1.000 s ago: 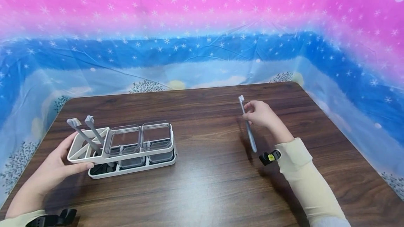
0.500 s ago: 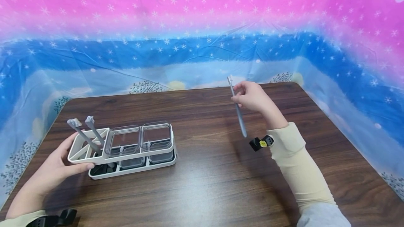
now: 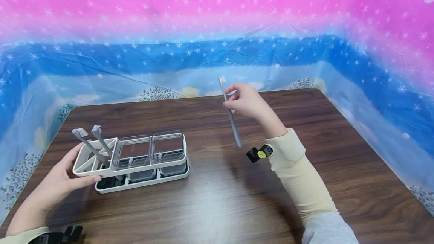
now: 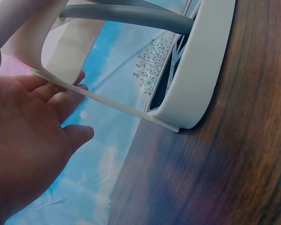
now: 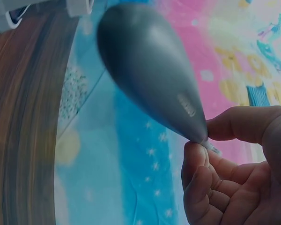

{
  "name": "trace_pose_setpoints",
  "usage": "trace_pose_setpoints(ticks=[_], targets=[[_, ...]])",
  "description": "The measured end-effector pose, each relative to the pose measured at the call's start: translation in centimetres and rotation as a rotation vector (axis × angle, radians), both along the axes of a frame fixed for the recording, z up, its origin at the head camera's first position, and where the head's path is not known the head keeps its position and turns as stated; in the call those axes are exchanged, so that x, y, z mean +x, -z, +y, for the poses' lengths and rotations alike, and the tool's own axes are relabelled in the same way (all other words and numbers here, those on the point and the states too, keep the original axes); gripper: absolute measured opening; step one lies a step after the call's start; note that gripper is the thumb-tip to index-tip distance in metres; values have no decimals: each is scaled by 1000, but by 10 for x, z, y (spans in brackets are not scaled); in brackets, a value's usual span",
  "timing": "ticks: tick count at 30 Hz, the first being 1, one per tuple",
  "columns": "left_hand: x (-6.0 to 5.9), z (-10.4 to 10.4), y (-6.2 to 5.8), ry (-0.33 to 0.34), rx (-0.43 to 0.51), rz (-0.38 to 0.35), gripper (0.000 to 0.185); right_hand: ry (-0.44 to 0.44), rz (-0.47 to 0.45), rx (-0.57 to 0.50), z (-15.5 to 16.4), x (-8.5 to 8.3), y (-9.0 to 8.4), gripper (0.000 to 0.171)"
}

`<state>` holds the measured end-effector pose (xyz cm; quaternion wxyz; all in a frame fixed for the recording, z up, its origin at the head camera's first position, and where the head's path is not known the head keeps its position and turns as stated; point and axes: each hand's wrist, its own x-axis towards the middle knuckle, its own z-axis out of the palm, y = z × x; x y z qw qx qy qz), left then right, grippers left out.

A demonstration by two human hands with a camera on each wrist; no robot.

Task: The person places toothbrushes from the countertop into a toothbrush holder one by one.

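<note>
Right hand (image 3: 249,102) up in the air over the far middle of the desk (image 3: 237,199), pinching a grey toothbrush (image 3: 230,116) between thumb and fingertips near its neck. The brush hangs nearly upright, bristles at the top, the thick handle end pointing down and towards the near edge; it touches nothing but the hand. The right wrist view shows that rounded handle end close up with the thumb and forefinger closed on the slim part.

Left hand (image 3: 62,176) sits at the desk's left edge, thumb along the near rim and fingers curled round the end wall of a white organiser rack (image 3: 142,178), gripping it steady. The rack stands flat on the wood, well apart from the raised brush.

As for progress, I'd judge it partly done: two toothbrushes (image 3: 93,144) already stand slanted in the divided slot section at the rack's left end, heads up. The one in the air looks to be the third, and it is not yet anywhere near the rack. Two clear cups (image 3: 149,148) sit in the rack's middle and right bays, and I can't tell whether anything is inside them.

No brand or writing can be read on the brush, the rack or the cups. A small pale mark shows on the handle in the right wrist view, too blurred to make out.
</note>
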<state>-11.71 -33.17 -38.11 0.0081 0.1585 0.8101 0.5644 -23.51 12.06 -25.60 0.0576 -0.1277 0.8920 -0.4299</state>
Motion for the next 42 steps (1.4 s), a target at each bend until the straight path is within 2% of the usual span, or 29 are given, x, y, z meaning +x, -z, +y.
trace_pose_setpoints(ticks=[13, 23, 31, 42], targets=[[0, 1, 0, -3, 0, -6, 88, -113, 3, -67, -54, 9, -13, 36], [-1, 2, 0, -15, -35, -15, 89, -245, 22, -82, -99, 23, -29, 38], [1, -1, 1, -38, -69, -9, 90, -342, 106, -81, -137, 42, -36, 28], [-1, 2, 1, 15, 18, 3, 88, -432, 202, -105, -175, 67, -44, 23]])
